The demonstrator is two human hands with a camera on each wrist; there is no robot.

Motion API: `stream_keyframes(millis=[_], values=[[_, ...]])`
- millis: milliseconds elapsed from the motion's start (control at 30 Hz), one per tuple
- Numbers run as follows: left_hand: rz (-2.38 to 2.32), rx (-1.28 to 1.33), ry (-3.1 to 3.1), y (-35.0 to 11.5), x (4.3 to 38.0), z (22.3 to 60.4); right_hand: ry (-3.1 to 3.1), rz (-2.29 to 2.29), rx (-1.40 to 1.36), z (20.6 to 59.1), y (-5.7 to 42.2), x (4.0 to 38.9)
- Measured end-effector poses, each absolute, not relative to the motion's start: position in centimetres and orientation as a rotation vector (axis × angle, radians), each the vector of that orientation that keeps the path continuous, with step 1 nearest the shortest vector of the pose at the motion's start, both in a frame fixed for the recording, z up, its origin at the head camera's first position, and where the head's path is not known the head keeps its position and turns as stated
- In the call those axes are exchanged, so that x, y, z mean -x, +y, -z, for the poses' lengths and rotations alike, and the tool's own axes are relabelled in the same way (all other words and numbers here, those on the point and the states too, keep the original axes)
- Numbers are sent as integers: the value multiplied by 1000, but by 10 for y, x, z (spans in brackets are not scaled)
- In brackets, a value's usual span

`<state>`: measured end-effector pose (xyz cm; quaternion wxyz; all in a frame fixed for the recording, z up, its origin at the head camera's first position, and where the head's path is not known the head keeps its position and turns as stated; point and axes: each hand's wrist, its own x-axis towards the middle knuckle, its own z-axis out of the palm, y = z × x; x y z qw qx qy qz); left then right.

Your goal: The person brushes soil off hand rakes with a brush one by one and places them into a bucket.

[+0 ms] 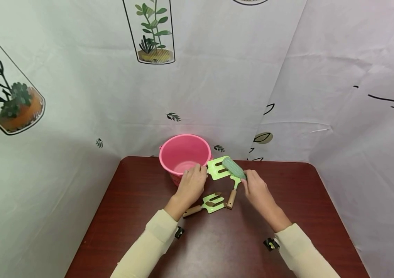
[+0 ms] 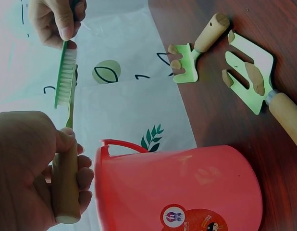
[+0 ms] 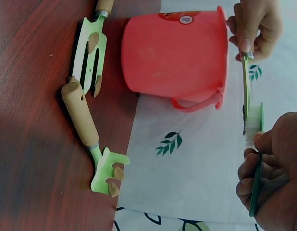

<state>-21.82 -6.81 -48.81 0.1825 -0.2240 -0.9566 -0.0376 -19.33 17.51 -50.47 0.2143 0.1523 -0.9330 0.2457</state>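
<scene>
In the head view my left hand [image 1: 192,183] grips the wooden handle of a hand fork [image 1: 213,170] with a light green slotted head, held up beside the bucket's rim. My right hand [image 1: 257,191] holds a green brush [image 1: 234,168] by its handle. The white bristles [image 2: 66,84] lie against the fork's face in the left wrist view, where the fork appears edge-on. Below the hands on the table are another hand fork [image 1: 214,203] and a small hand rake [image 1: 232,197], both light green with wooden handles and brown patches on their tines.
A pink bucket [image 2: 177,178] stands upright at the table's back edge, just beyond my left hand. The dark red-brown table [image 1: 124,216] meets white patterned cloth [image 1: 200,96] at the back. Cloth also hangs at both sides.
</scene>
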Motion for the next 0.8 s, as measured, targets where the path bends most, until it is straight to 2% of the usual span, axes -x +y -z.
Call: stream_keyframes(millis=[800], values=[[168,646,-2682,-72,215,488,-2566,-681,-338,506,204,203]])
